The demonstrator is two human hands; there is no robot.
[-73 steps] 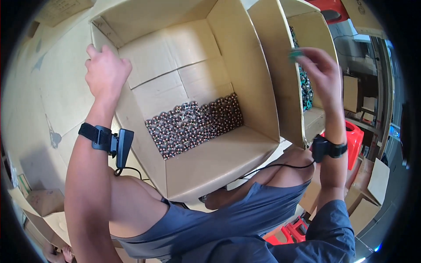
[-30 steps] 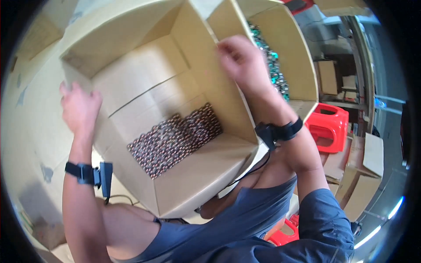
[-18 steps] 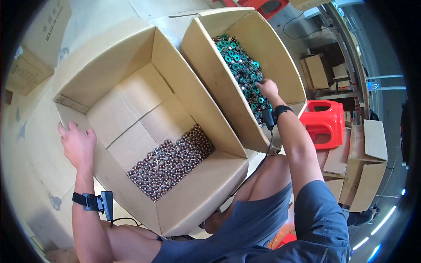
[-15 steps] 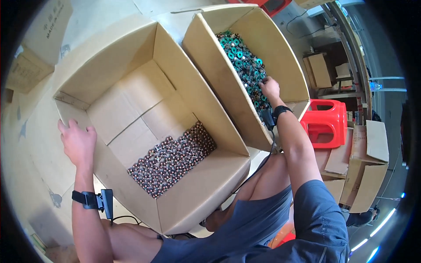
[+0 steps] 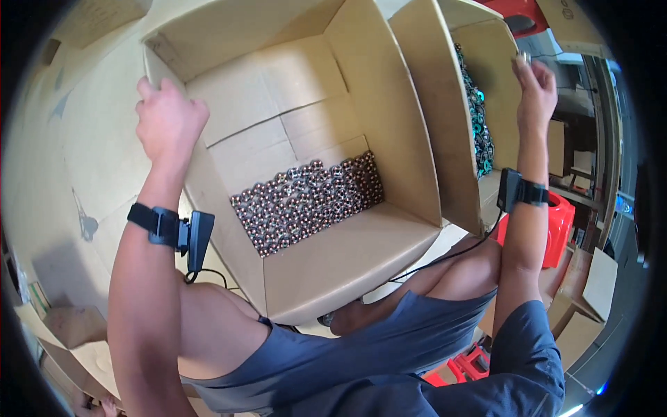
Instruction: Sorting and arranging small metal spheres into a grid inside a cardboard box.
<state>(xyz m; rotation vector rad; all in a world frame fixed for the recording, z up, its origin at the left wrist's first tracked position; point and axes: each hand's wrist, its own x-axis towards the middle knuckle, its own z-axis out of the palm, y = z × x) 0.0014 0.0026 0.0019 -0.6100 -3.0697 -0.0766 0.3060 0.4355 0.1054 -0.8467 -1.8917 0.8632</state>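
Note:
A large open cardboard box (image 5: 313, 267) stands before me, with rows of shiny brown-and-silver ball-like parts (image 5: 306, 201) on its floor toward the near side. My left hand (image 5: 169, 121) is closed over its left rim, thumb toward the inside. To the right is a second cardboard box (image 5: 445, 104), holding a heap of loose green and dark ring-like parts (image 5: 479, 121), partly hidden by the box's near wall. My right hand (image 5: 535, 97) is raised at that box's right rim. Its fingertips pinch a small shiny metal part (image 5: 524, 57), too small to make out fully.
A red plastic stool (image 5: 559, 226) stands beyond my right forearm, near open cartons (image 5: 587, 288). Another red stool (image 5: 520, 15) is at the far right. Shelving (image 5: 597, 139) runs along the right side. Cables hang from the straps on both wrists.
My right hand has risen out of the heap in the right box, up to its rim, with a small part. The view has shifted; my left hand stays at the left rim.

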